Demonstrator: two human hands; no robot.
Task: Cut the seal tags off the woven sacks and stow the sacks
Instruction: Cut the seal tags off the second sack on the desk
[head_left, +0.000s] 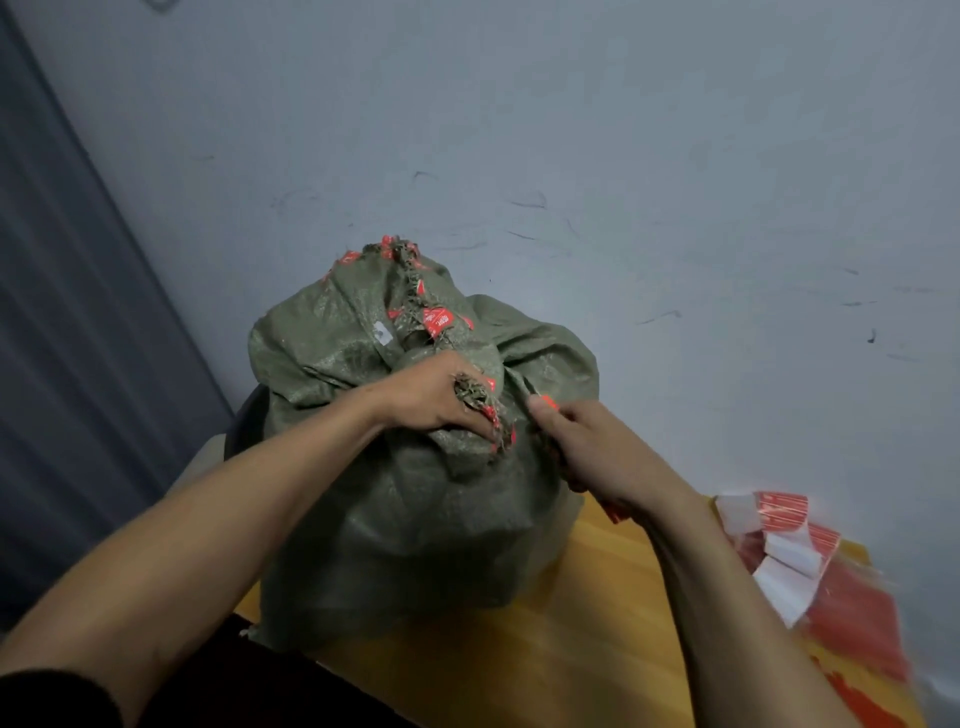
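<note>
In the head view, we judge the tag-cutting step to be in hand. The green woven sack (415, 519) sits bulging on the worktop (597, 623), its frayed mouth strung with red seal tags (441, 319). Our left hand (436, 397) has its fingers (475, 420) curled tight round that gathered mouth. Just right of them, our right hand (602, 457) is closed on a red-tipped object (546, 401), perhaps a cutter; we cannot tell. The next move calls for pulling 1 tag taut and snipping close. Red-and-white strips (784, 551) lie further right.

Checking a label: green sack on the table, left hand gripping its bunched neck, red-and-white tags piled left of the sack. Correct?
No. The head view shows the red-and-white tags piled right of the green sack, not left. The rest holds: sack on the table, left hand gripping its bunched neck.
</note>
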